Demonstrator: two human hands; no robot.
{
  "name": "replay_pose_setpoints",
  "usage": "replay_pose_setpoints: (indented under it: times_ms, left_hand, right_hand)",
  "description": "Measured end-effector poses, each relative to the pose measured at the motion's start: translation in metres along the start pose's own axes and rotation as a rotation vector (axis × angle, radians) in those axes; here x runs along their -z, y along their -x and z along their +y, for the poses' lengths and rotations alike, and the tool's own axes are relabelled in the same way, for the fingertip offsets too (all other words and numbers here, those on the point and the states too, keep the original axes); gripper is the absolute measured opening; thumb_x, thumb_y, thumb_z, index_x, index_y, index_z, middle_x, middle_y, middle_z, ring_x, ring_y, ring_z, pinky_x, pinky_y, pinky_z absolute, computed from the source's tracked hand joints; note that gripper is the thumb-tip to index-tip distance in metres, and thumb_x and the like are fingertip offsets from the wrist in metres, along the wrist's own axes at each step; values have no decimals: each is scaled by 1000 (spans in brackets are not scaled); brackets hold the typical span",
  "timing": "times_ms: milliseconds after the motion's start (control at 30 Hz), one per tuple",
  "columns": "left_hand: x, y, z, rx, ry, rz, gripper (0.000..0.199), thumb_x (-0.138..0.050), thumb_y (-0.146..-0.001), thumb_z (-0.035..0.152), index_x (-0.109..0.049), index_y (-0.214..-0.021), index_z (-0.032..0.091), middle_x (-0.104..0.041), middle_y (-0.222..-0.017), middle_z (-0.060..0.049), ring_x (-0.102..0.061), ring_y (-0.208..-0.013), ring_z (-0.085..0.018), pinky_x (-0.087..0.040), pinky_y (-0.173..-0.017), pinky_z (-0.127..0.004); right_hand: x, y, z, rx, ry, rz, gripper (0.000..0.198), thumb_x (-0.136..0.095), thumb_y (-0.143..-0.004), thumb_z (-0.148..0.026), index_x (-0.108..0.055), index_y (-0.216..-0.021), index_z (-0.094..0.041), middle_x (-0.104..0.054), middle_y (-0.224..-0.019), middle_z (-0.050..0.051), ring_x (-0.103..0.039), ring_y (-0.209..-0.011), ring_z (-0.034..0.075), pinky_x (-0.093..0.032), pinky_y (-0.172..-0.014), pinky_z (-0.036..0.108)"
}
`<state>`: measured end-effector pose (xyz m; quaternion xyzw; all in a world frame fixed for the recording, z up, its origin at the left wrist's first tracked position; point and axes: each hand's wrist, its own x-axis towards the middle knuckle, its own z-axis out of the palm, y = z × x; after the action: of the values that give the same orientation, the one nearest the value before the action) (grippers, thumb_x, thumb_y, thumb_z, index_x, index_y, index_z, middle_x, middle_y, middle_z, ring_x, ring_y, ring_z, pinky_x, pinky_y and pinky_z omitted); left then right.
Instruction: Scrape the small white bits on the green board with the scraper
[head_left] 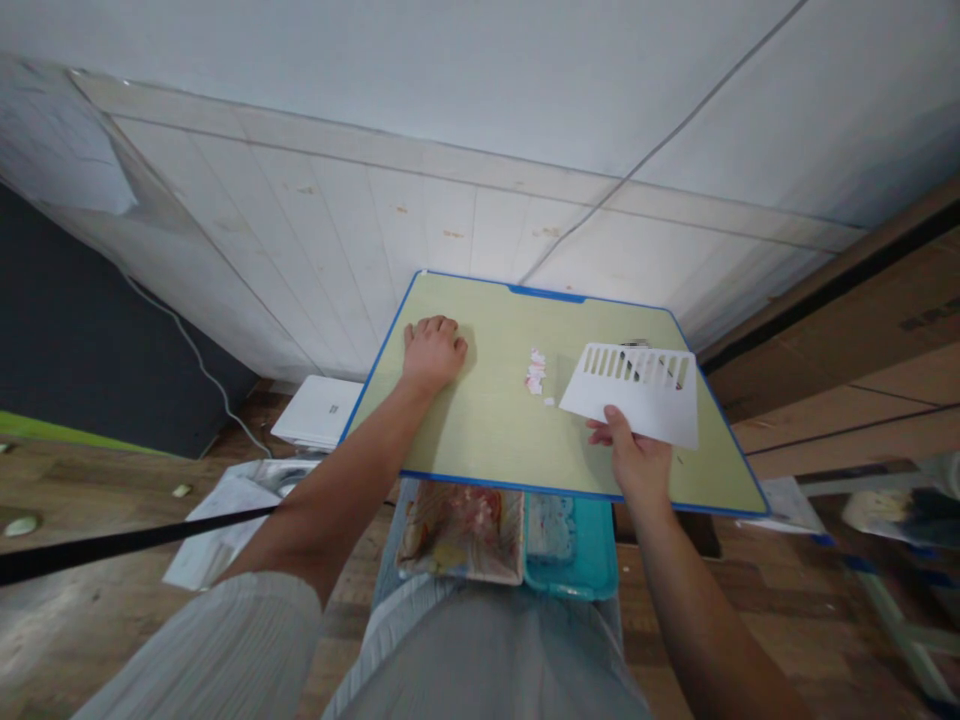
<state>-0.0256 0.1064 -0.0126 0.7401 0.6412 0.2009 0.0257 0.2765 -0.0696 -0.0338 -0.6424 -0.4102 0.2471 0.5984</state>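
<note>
My right hand (637, 455) pinches the lower edge of a white sheet of paper (637, 405) between thumb and fingers. A row of narrow slots is cut along the sheet's far edge. It is held above the right part of a pale yellow board (480, 430) with a blue rim. Something dark and thin shows through the slots, too covered to name. Palm down on the board's left side lies my left hand (435, 352), its fingers a little bent and nothing visible in them. Small white and pinkish paper scraps (535, 372) lie between my hands.
Below the board's near edge are a lined basket (461, 573) with mixed contents and a teal tray (600, 560). A white wall (450, 230) with a cable (660, 145) rises behind. Cardboard boxes (847, 330) stand right; a white box (319, 410) sits left.
</note>
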Motion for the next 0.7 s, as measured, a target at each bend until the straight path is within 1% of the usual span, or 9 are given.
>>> replay_pose_setpoints:
  times_ms: [67, 167, 300, 467, 700]
  left_hand:
    - [1, 0, 1, -1, -4, -13, 41, -52, -110, 32, -78, -140, 24, -76, -158, -19, -63, -152, -42, -40, -135, -64]
    - [3, 1, 1, -1, -6, -20, 42, -51, -110, 32, -78, -141, 23, -76, -158, -20, -62, -152, -42, -40, -135, -64]
    - [2, 1, 1, 0, 2, -17, 42, -50, -110, 32, -78, -140, 23, -76, -158, -20, -62, -153, -41, -39, -135, -64]
    - [-1, 0, -1, 0, 5, -4, 42, -51, -110, 32, -79, -140, 22, -76, -158, -20, -63, -152, -42, -40, -135, -65]
    - [-4, -1, -3, -2, -2, 10, 42, -51, -109, 32, -78, -139, 24, -77, -157, -19, -63, -150, -41, -40, -135, -64]
  right_hand:
    - [-5, -9, 0, 11, -6, 8, 63, -89, -87, -82, -77, -90, -20, -83, -73, 9, -74, -56, 24, -63, -61, 39]
    - [-11, -12, 1, 31, -10, -39, 63, -89, -88, -82, -77, -91, -20, -83, -74, 9, -74, -56, 23, -63, -62, 38]
    - [-9, -3, 3, 27, -4, -85, 61, -89, -90, -81, -77, -94, -21, -83, -75, 8, -75, -58, 24, -64, -63, 38]
    - [-2, 4, 2, 27, 20, -97, 60, -87, -92, -81, -78, -89, -22, -83, -73, 8, -76, -59, 24, -66, -67, 40]
    - [-2, 7, -5, 23, 23, -124, 58, -90, -89, -80, -77, -86, -23, -82, -71, 8, -76, -58, 25, -68, -65, 41]
